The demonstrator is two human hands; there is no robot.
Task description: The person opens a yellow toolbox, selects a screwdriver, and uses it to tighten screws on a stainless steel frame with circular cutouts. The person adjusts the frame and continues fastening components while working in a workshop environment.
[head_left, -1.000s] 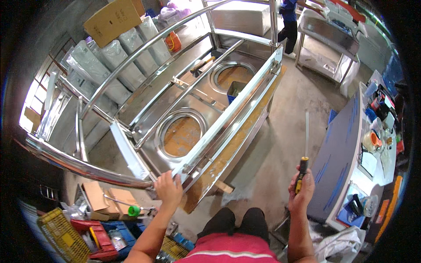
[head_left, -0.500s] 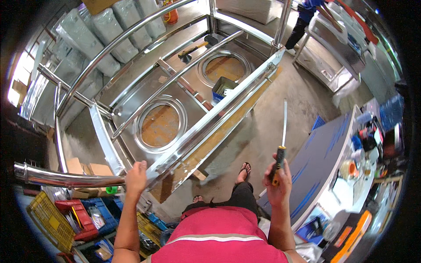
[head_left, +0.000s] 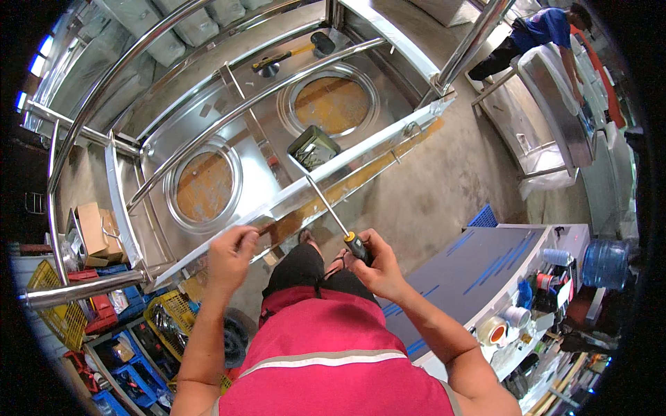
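Observation:
My right hand (head_left: 378, 263) is wrapped round the black-and-yellow handle of a long screwdriver (head_left: 331, 211). Its shaft slants up and left, the tip appearing over the near rail of a stainless steel frame (head_left: 361, 156). My left hand (head_left: 232, 256) is beside that rail, fingers curled in; whatever they may hold is hidden. Inside the frame, a steel panel has two round openings, a left ring (head_left: 170, 201) and a right ring (head_left: 378, 104). A square green box (head_left: 314, 147) with small metal parts lies just behind the rail. Farther back rests a black-headed mallet (head_left: 291, 55) with a yellow handle.
Tubular rails (head_left: 94, 104) arch across the left. Parts bins (head_left: 135, 381) and a yellow basket (head_left: 166, 312) stand lower left. At right are a grey-topped bench (head_left: 451, 277), tape rolls (head_left: 494, 331) and a water bottle (head_left: 605, 265). Another person (head_left: 548, 31) bends over a metal stand at the far right.
My right hand has moved left with the screwdriver, its tip swinging over the rail. My left hand has shifted right along the frame. The view has turned, and the other person leans farther in.

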